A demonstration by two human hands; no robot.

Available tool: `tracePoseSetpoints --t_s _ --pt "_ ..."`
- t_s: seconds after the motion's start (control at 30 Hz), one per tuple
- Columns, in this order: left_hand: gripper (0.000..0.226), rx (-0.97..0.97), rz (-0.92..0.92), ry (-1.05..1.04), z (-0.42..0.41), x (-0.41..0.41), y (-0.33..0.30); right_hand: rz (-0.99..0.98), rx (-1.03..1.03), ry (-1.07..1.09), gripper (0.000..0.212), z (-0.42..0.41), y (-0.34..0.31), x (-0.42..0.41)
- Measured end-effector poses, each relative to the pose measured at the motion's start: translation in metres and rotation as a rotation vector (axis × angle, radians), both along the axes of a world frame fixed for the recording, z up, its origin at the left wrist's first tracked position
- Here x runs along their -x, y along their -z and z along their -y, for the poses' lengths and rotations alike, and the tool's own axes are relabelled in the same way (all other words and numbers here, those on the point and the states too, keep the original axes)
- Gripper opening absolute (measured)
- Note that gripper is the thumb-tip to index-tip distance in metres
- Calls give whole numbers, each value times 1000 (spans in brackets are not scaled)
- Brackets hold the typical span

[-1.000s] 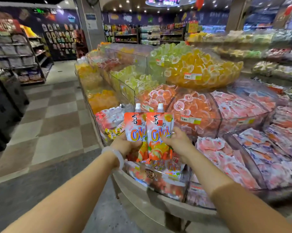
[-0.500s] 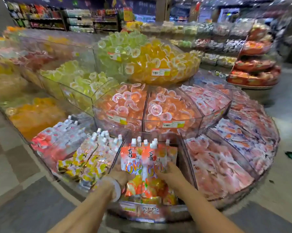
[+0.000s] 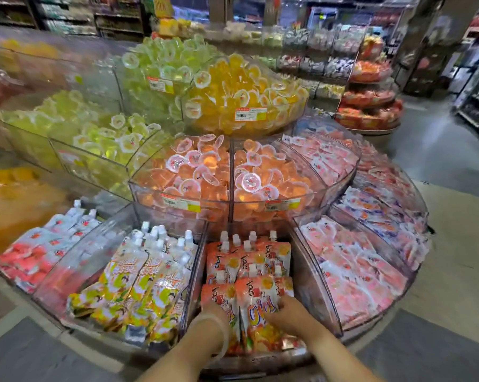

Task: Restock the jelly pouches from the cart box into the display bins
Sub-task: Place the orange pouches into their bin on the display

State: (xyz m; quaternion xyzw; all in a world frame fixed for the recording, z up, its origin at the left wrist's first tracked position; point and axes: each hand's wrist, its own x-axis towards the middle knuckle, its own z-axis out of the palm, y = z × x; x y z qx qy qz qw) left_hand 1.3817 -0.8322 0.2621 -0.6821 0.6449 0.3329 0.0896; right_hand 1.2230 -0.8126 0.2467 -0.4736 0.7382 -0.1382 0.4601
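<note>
Fingers [image 3: 281,306] on glossy, flat orange spouted pouches [image 3: 256,299].

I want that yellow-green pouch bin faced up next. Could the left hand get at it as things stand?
Probably yes: the yellow-green pouches lie in the open-topped bin beside the left hand, only a clear divider between; the hand first lets go of its orange pouch.

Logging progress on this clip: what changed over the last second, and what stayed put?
Both hands carried the two orange pouches from chest height down into the orange-pouch bin. Left hand and right hand still hold them. Neighbouring bins look unchanged.
</note>
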Motion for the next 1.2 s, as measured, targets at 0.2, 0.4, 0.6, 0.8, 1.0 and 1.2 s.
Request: tracePoseSetpoints --t_s 0.2,0.4,0.6,0.8,1.0,1.2 --pt "43 70 -62 54 15 -2 20 -28 -54 -77 27 6 -3 -18" --pt "71 -61 -108 -10 15 1 15 -130 -27 -130 24 10 0 -24" --pt "86 -15 -197 -61 12 7 20 -260 119 -138 35 10 0 -11" --pt "108 47 -35 131 10 10 13 -323 327 -409 76 8 0 -11" --pt "93 21 -5 130 10 8 10 -469 262 -547 77 9 6 -11" --pt "75 231 29 261 27 34 -29 -316 375 -391 53 18 -33 3"
